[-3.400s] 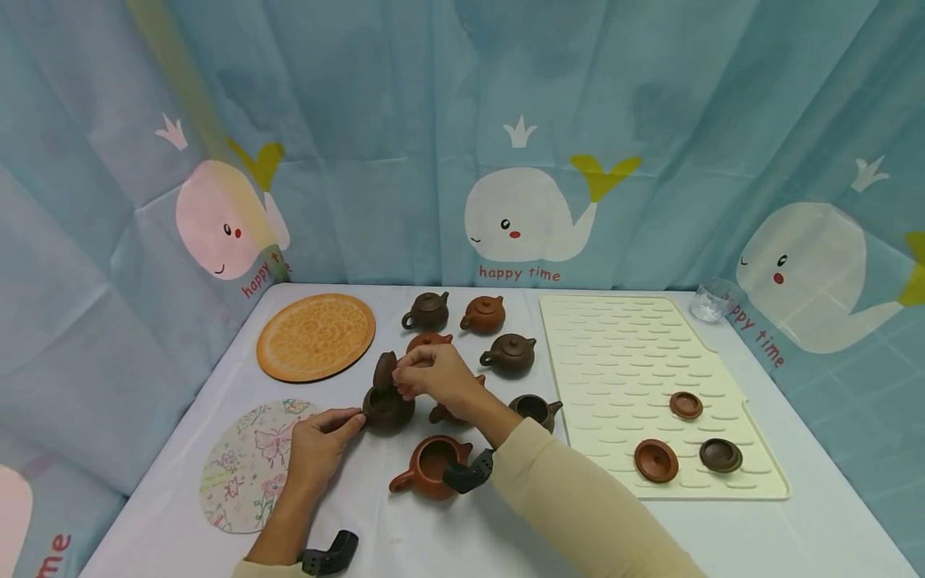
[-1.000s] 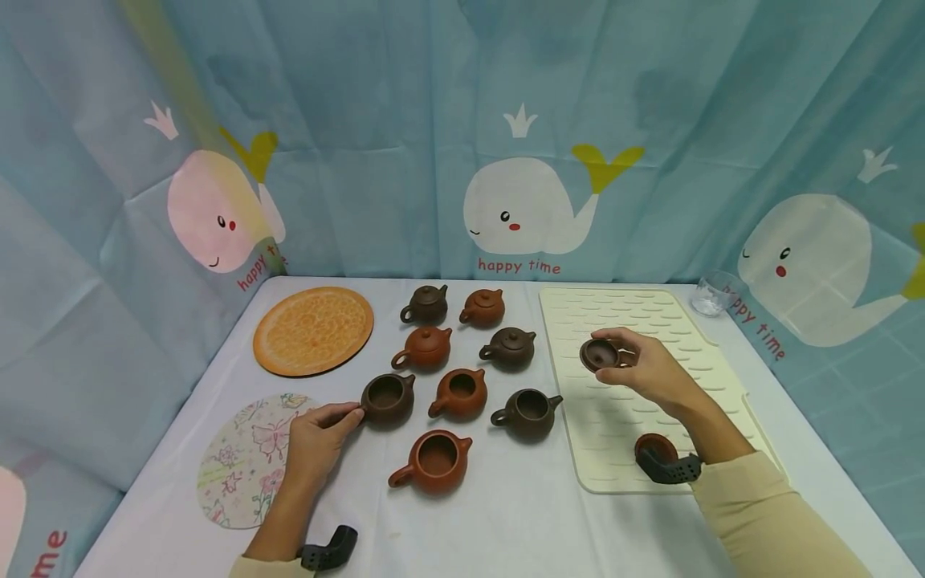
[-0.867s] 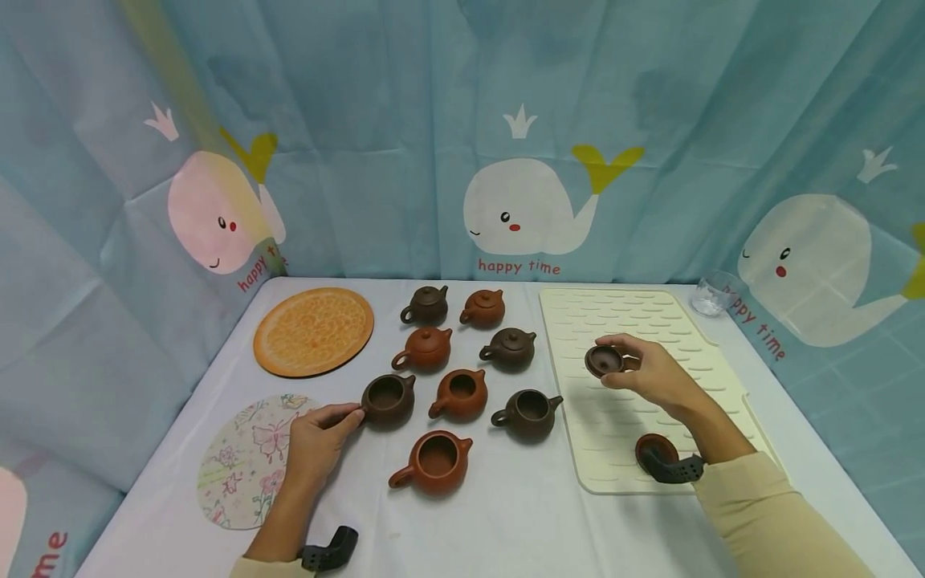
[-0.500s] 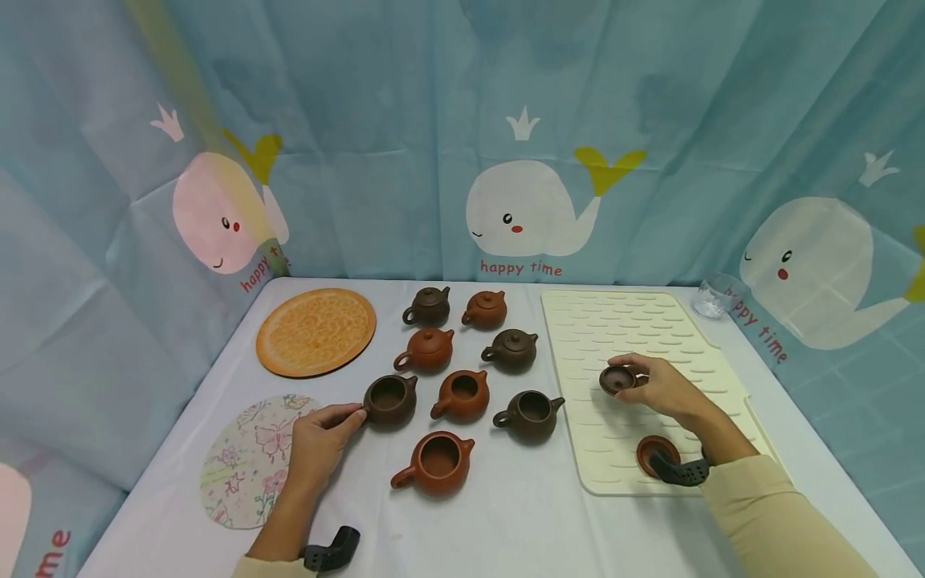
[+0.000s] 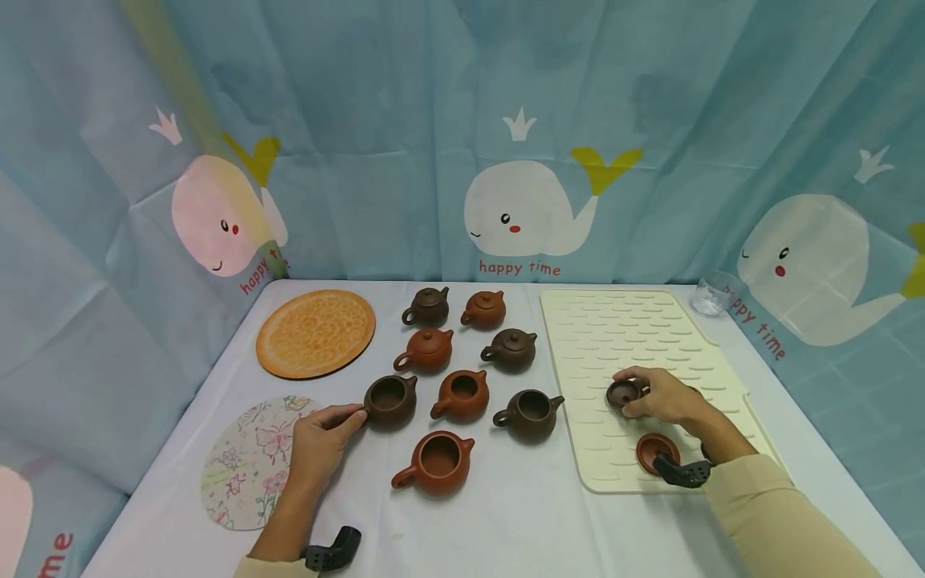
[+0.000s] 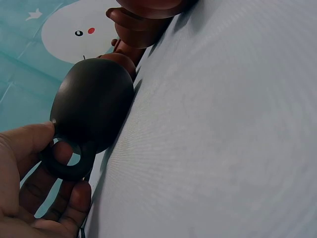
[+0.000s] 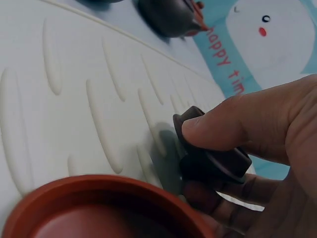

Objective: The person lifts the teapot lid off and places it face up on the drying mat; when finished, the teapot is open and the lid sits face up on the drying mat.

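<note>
My left hand [image 5: 321, 441] pinches the ring handle [image 6: 68, 166] of a dark brown teapot [image 5: 389, 400], which stands lidless on the white cloth. In my right hand [image 5: 666, 397] is a small dark teapot lid [image 5: 623, 394], held by its rim with the hollow underside up. That lid is low over the cream ridged mat [image 5: 600, 470]; in the right wrist view the lid [image 7: 213, 148] tilts between thumb and fingers, and whether it touches the mat I cannot tell. Close by on the mat lies a reddish lid [image 5: 656, 451], hollow side up. Further lids are mostly hidden behind the right hand and wrist.
Two reddish teapots [image 5: 438, 462] [image 5: 461, 395] and a dark teapot [image 5: 531, 414] stand lidless near the left hand. Several lidded teapots [image 5: 509, 350] are behind them. An orange round mat [image 5: 315, 333], a floral round mat [image 5: 249, 470] and a clear glass [image 5: 714, 295] lie around the edges.
My right hand has lifted the lid off the dark teapot, carried it right over the cream mat and lowered it towards the front. The left hand keeps its place at the handle.
</note>
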The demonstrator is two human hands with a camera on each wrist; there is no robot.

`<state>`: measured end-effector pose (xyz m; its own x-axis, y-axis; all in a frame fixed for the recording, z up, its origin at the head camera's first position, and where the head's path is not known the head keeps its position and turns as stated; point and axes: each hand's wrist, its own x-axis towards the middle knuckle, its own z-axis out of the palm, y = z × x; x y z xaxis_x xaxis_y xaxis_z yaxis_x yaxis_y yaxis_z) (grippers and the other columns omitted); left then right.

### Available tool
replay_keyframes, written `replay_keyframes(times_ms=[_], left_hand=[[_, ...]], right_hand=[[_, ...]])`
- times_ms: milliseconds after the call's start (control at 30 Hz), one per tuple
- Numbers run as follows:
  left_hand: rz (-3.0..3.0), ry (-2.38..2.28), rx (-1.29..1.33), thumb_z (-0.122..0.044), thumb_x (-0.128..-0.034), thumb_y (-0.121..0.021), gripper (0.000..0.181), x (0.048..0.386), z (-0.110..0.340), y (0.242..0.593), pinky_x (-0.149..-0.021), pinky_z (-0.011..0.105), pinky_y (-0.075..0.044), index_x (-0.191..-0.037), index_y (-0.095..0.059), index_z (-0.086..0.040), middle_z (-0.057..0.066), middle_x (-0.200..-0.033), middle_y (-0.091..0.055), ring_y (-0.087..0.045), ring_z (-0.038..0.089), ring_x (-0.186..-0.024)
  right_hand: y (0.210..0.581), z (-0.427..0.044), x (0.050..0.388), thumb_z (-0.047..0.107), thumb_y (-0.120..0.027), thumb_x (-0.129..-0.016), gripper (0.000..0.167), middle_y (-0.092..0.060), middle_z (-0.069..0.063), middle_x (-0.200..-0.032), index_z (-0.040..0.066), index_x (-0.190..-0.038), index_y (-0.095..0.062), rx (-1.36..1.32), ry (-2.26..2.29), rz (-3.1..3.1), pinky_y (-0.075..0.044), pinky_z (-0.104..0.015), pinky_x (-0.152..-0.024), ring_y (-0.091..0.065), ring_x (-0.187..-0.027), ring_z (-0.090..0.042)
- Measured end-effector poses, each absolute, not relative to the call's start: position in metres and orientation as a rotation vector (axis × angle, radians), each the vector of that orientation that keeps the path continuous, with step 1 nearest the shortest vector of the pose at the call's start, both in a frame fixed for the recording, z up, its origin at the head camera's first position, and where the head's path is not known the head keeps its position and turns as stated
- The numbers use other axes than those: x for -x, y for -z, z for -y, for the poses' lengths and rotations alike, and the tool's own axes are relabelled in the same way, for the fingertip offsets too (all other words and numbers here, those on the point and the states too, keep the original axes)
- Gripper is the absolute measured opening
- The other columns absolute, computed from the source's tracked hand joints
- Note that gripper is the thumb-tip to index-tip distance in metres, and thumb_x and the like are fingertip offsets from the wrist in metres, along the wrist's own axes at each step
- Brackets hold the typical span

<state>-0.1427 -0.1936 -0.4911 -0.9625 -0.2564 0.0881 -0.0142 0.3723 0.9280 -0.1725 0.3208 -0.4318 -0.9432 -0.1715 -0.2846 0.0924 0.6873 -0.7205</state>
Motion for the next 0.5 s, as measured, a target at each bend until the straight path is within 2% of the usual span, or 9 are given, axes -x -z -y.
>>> replay_keyframes(times_ms=[133, 367, 500], left_hand=[[2.406, 1.64, -0.247, -0.016, -0.0875, -0.074, 0.017, 0.1426, 0.1928, 0.4915, -0.078, 0.014, -0.043, -0.1, -0.076, -0.005, 0.006, -0.096, -0.071, -0.059, 0.017, -0.096], [2.404, 1.64, -0.241, -0.016, -0.0875, -0.074, 0.017, 0.1428, 0.1935, 0.4921, -0.076, 0.013, -0.044, -0.1, -0.076, -0.005, 0.006, -0.096, -0.071, -0.06, 0.017, -0.096], [2.395, 1.653, -0.234, -0.015, -0.0869, -0.074, 0.016, 0.1437, 0.1945, 0.493, -0.077, 0.014, -0.045, -0.099, -0.076, -0.004, 0.006, -0.095, -0.071, -0.06, 0.016, -0.095]], right_hand=[[0.4298, -0.3202, 0.172, 0.006, -0.077, -0.075, 0.061, -0.053, -0.019, -0.103, -0.001, -0.131, -0.053, 0.068, 1.088, -2.581, -0.044, -0.037, -0.071, -0.052, -0.089, -0.03], [0.4296, -0.3199, 0.1716, 0.005, -0.077, -0.073, 0.061, -0.049, -0.014, -0.087, -0.002, -0.129, -0.055, 0.099, 1.0, -2.614, -0.038, -0.036, -0.066, -0.047, -0.08, -0.027], [0.4302, -0.3206, 0.1691, 0.007, -0.078, -0.074, 0.061, -0.05, -0.014, -0.087, -0.002, -0.13, -0.054, 0.125, 1.0, -2.61, -0.039, -0.036, -0.066, -0.048, -0.079, -0.027]])
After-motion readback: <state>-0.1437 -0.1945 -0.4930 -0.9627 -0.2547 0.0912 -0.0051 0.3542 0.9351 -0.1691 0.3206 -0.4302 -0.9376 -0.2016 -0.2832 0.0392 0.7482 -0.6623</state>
